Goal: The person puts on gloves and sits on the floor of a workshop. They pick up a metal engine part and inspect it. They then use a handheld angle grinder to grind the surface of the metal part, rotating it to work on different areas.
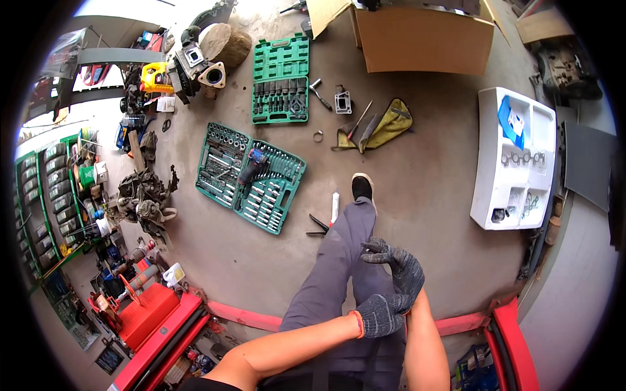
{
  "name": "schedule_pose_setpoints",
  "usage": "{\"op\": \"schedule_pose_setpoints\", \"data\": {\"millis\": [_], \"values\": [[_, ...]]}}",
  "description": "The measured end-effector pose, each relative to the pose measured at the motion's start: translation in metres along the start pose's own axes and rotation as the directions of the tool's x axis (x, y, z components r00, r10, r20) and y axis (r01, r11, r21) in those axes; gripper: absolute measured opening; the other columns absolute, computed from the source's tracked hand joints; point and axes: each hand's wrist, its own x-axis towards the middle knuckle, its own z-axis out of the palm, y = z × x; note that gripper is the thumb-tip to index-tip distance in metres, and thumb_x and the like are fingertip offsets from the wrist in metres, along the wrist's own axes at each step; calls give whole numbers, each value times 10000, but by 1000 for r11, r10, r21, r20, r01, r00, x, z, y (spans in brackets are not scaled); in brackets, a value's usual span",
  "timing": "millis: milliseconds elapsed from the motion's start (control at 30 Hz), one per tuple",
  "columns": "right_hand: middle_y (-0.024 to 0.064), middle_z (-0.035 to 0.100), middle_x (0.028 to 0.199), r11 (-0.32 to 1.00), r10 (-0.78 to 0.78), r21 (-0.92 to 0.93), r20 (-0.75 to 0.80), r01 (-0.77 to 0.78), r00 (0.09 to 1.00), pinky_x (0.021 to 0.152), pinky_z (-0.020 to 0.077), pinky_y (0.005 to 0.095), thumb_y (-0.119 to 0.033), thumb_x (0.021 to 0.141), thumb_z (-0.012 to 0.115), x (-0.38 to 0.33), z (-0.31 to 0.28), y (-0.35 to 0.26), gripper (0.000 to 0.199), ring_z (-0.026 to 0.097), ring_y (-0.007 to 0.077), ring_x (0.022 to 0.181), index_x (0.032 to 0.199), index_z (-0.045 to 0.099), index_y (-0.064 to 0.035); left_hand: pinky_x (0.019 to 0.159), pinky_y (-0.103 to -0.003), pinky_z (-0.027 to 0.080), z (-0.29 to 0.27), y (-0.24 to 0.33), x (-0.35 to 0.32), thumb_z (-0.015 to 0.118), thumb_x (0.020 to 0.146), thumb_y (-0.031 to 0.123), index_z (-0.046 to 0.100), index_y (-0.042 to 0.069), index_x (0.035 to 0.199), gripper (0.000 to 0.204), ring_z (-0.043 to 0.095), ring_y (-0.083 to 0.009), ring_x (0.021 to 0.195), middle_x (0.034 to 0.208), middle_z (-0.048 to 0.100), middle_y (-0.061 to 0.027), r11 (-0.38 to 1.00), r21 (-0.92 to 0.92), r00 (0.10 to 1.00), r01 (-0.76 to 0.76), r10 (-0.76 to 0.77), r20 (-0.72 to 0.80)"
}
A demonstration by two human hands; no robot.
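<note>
From where I watch, the biggest thing on the floor is the cardboard box [427, 49], then the white foam tray [483, 156]. Two green cases follow: the wider tool case [284, 201] and the upright socket case [280, 58], both lying open. The yellow pouch [394, 126] is beyond the foot, and the cordless tool [251, 168] rests on the wider case.

My working pieces are the dark knit gloves, one on each hand, above the lap. The left hand [379, 317] seems closed on the cuff of the right glove [409, 277], though its fingertips are hidden. The right hand [396, 262] has bent, loosely parted fingers, pinching nothing I can see. I judge the gloving nearly done: both are on, and only the right cuff seems left to settle.
</note>
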Motion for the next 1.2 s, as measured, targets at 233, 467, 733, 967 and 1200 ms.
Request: {"op": "schedule_pose_setpoints", "data": {"millis": [233, 467, 733, 967, 1200], "values": [[204, 688, 1139, 745, 287, -572, -190, -343, 939, 953, 517, 412, -168, 914, 626, 213, -156, 30, 436, 633, 315, 1128, 1333, 599, -51, 753, -452, 531, -175, -87, 215, 648, 823, 128, 677, 110, 1048, 228, 668, -370, 885, 883, 691, -164, 942, 331, 989, 51, -2, -147], [196, 664, 1044, 945, 321, 37, -310, -326, 895, 748, 585, 320, -78, 989, 531, 396, -200, 33, 392, 673, 215, 833, 1378, 529, -23, 751, -335, 557, -406, -331, 368, 697, 918, 271, 506, -12, 1398, 589, 648, -190, 892, 1199, 667, -160, 906, -89, 659, 414, -365, -657], [128, 689, 897, 874, 299, -345, -173, -342, 938, 742, 547, 295, -160, 1009, 558, 472, -280, 46, 344, 650, 175, 709, 1302, 579, 18, 697, -330, 579, -429, -371, 459, 746, 889, 195, 641, -32, 1133, 350, 695, -198, 829, 1007, 716, -143, 889, -399, 767, 224, -414, -491], [129, 692, 890, 903, 288, -238, -279, -357, 916, 726, 566, 314, -181, 1009, 564, 495, -329, 58, 335, 672, 184, 737, 1275, 594, 20, 706, -316, 579, -421, -307, 408, 663, 918, 79, 650, -28, 1111, 222, 697, -162, 808, 967, 719, -113, 903, -312, 582, 295, -429, -691], [139, 662, 1198, 955, 273, -46, 533, -295, 801, 915, 546, 311, -232, 977, 643, 496, -162, 46, 563, 683, 176, 1012, 1451, 442, -2, 774, -324, 602, -389, -172, 276, 601, 918, 84, 584, -48, 1246, 354, 715, -195, 893, 1037, 712, -122, 963, -237, 687, 126, -257, -679]]}}
